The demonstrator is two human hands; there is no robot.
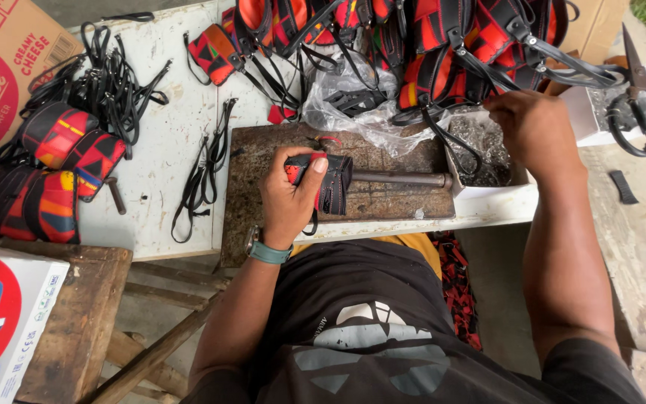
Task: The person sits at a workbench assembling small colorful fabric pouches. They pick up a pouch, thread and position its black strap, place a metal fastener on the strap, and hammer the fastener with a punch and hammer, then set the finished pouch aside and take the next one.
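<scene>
Where the white table (173, 150) runs off the frame at twelve o'clock, a heap of red-and-black pouches (428, 45) is cut off, too tangled to count. Toward nine o'clock lie four more pouches (46, 172) of the same stitched fabric, partly overlapping, with a knot of thin black straps (114, 75) above them. A dark, worn slab (383, 198) sits at the centre, rough and stained, with one metal rod (401, 178) lying across it. At three o'clock a white box (487, 161) holds small dark metal parts, too fine to make out. Big black-handled scissors (641, 105) rest at two o'clock. The left hand (289, 198) is clamped on one folded pouch piece (327, 179) over the slab, thumb on top. The right hand (532, 127) reaches into the box with fingers curled downward; whether they pinch anything cannot be told.
</scene>
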